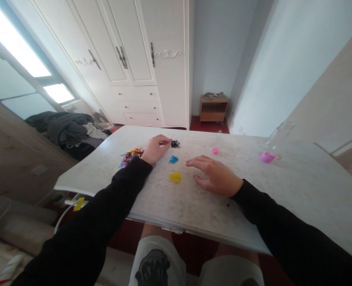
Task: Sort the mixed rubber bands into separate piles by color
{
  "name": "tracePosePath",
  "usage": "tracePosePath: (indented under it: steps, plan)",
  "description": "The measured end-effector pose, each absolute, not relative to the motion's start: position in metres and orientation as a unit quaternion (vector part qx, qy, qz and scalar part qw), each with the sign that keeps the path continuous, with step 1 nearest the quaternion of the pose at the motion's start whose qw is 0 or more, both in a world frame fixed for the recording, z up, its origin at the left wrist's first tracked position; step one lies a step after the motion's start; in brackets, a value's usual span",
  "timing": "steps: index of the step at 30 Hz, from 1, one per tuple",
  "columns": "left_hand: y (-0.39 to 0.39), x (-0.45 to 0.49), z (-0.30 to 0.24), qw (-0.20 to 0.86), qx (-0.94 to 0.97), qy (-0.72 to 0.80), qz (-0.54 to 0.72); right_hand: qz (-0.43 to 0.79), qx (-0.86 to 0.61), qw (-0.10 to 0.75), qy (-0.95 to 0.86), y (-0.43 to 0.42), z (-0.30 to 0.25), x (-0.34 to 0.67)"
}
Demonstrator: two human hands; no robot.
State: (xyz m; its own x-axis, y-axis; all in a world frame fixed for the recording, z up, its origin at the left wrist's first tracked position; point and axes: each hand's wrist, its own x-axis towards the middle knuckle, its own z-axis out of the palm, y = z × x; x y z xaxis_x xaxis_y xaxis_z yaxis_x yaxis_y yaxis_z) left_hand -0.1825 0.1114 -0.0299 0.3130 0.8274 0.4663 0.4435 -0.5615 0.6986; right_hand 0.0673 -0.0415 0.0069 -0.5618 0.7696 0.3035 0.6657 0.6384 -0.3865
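Observation:
My left hand reaches across the white table, its fingers pinched together right beside a small black pile. What the pinch holds is too small to make out. Left of that hand lies a mixed heap of coloured bits. A blue pile and a yellow pile sit between my hands. My right hand rests flat on the table with fingers stretched out, holding nothing. A small pink pile lies just beyond it.
A clear plastic bottle lies tipped at the right with a pink cap or lid by it. Beyond the table stand a white wardrobe and a small wooden nightstand; dark clothes are heaped at the left.

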Motion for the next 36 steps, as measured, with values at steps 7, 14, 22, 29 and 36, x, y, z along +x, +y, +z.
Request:
tracePosePath:
  steps: [7, 14, 22, 29, 36]
  plan:
    - [0.108, -0.181, -0.028, 0.195, 0.807, 0.415, 0.371, 0.118, -0.406, 0.224, -0.878, -0.041, 0.005, 0.067]
    - [0.108, -0.2, -0.005, 0.153, 0.776, 0.459, 0.404, 0.116, -0.41, 0.221, -0.877, -0.042, 0.006, 0.068]
    - [0.109, -0.242, 0.013, 0.077, 0.746, 0.552, 0.364, 0.119, -0.416, 0.22, -0.874, -0.043, 0.008, 0.066]
    - [0.107, -0.256, 0.004, 0.08, 0.752, 0.598, 0.267, 0.112, -0.413, 0.217, -0.877, -0.042, 0.008, 0.068]
    - [0.106, -0.258, -0.002, 0.137, 0.746, 0.619, 0.206, 0.115, -0.415, 0.206, -0.879, -0.042, 0.007, 0.067]
